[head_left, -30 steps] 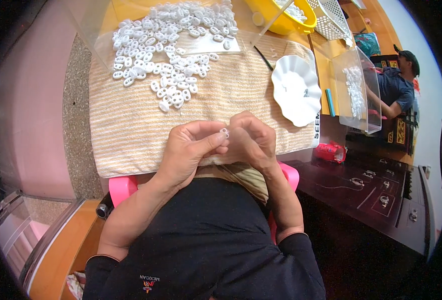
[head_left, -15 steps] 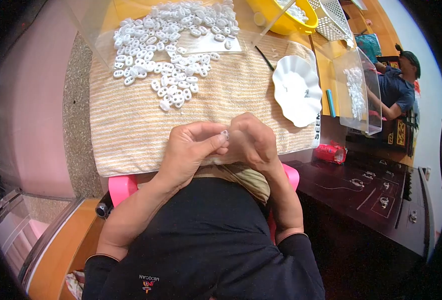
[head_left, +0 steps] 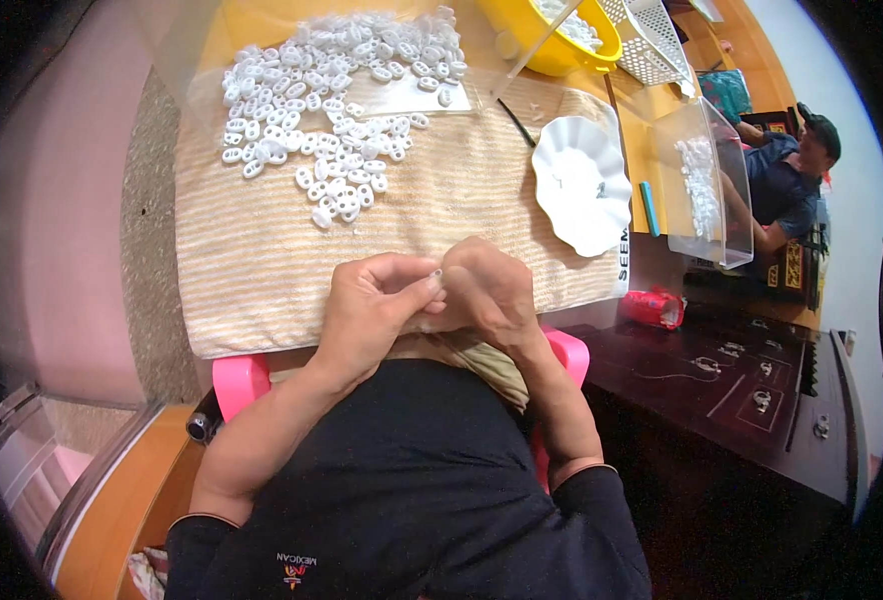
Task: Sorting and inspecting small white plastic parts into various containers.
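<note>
My left hand (head_left: 377, 305) pinches a small white plastic piece (head_left: 436, 274) between thumb and forefinger, just above the towel's near edge. Only a bit of that piece shows past the fingertips. Close against it, my right hand (head_left: 492, 290) has its fingers curled and thumb bent in toward the left fingertips; whatever it grips is hidden. Beyond the hands, a heap of white oval pieces with two holes (head_left: 337, 130) spreads over the striped towel (head_left: 442, 200). To the right lies a white scalloped dish (head_left: 587, 220) with tiny bits in it.
A thin black tool (head_left: 515, 122) lies left of the dish. Behind stand a yellow basin (head_left: 562, 55) and a white perforated basket (head_left: 647, 40). At right are a blue stick (head_left: 649, 208), a clear bin (head_left: 737, 200) of white pieces, a co-worker (head_left: 787, 175) and a red packet (head_left: 654, 309).
The whole view has shifted slightly, with things on the table now a little further left. My hands stay together at the small piece; the right fingers have turned slightly.
</note>
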A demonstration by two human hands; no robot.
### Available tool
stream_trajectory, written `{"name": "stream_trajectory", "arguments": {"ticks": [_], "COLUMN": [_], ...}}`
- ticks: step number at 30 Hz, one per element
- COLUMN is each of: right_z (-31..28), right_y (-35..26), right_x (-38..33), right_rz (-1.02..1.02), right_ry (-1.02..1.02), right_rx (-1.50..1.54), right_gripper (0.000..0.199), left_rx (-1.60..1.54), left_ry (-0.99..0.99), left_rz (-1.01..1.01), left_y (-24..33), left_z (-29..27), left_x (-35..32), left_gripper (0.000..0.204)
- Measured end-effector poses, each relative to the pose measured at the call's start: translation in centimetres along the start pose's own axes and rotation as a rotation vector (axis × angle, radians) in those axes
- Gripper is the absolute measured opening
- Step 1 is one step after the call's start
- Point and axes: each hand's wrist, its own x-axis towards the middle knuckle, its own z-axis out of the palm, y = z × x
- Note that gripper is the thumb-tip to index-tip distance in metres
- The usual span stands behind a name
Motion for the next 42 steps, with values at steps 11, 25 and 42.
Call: {"name": "stream_trajectory", "arguments": {"ticks": [11,25,42], "right_z": [-0.5,-0.6,-0.9], "right_y": [-0.1,-0.5,-1.5], "right_x": [-0.4,-0.7,-0.4], "right_rz": [0.004,-0.029,-0.039], "right_ry": [0.031,0.027,-0.037], "right_rx": [0.009,-0.043,-0.145], "right_gripper": [0.004,0.007,0.012], "left_rx": [-0.008,-0.021,-0.014], "left_ry": [-0.049,-0.072,-0.085], "left_rz": [0.062,-0.005,0.063], "left_y": [-0.2,0.0,-0.4], "left_z": [0.4,0.3,0.4], "left_x": [-0.1,0.0,-0.2], "left_gripper": [0.021,0.020,0.020]}}
